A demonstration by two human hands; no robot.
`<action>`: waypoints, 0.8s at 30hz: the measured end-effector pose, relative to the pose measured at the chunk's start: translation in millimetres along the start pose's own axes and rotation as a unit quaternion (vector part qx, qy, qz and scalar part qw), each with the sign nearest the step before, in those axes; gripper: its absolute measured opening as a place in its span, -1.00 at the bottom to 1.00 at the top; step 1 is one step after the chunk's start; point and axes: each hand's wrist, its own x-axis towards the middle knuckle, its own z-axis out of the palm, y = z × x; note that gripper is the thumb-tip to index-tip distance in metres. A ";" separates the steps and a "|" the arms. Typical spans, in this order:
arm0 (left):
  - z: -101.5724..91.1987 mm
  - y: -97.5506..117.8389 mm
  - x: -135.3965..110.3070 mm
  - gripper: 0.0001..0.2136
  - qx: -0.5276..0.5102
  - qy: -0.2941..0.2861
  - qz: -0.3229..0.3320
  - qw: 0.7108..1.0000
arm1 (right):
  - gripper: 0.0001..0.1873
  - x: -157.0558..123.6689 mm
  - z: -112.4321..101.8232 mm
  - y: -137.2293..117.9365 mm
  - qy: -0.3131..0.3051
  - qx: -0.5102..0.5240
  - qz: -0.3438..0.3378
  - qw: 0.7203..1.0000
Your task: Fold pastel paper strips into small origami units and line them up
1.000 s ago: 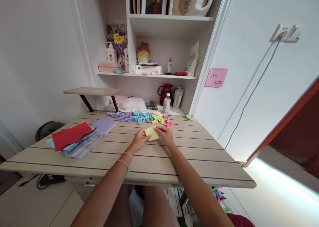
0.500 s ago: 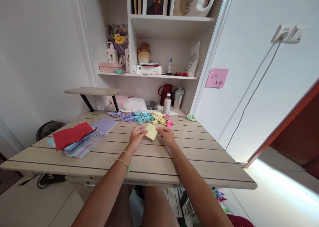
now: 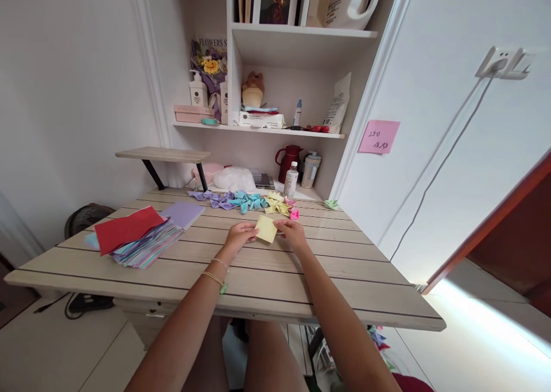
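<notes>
A small yellow square of paper (image 3: pixel 266 229) is held between my two hands over the middle of the desk. My left hand (image 3: pixel 239 236) pinches its left corner, and my right hand (image 3: pixel 293 232) pinches the right one. Just beyond the paper lies a row of folded paper pieces: purple ones (image 3: pixel 220 200), blue ones (image 3: pixel 247 201), yellow ones (image 3: pixel 278 204) and a pink one (image 3: pixel 294 214). A light green folded piece (image 3: pixel 331 204) lies apart near the right wall.
On the desk's left lies a fanned stack of coloured paper (image 3: pixel 148 245), with a red sheet (image 3: pixel 129 229) on top and purple sheets (image 3: pixel 184 213) behind. A clear bottle (image 3: pixel 290 181) stands at the back near a dark red jug (image 3: pixel 289 161). A small raised shelf (image 3: pixel 166 155) stands back left.
The view has shifted slightly. Both hands keep hold of the yellow paper, which looks turned a little between the fingers.
</notes>
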 end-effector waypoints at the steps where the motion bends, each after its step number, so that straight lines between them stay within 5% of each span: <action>1: -0.5 -0.3 0.5 -0.69 -0.002 -0.001 -0.001 1.000 | -0.63 0.2 -0.3 0.9 -0.016 0.002 0.007 1.000; 19: -1.3 3.7 -2.0 -0.70 0.001 0.035 0.043 0.998 | -0.72 -7.4 6.9 -4.2 -0.132 0.016 0.053 0.990; 24: 1.0 5.7 -2.4 -0.66 0.011 0.047 0.048 0.998 | -0.71 -9.2 9.0 0.5 -0.226 0.009 0.068 0.972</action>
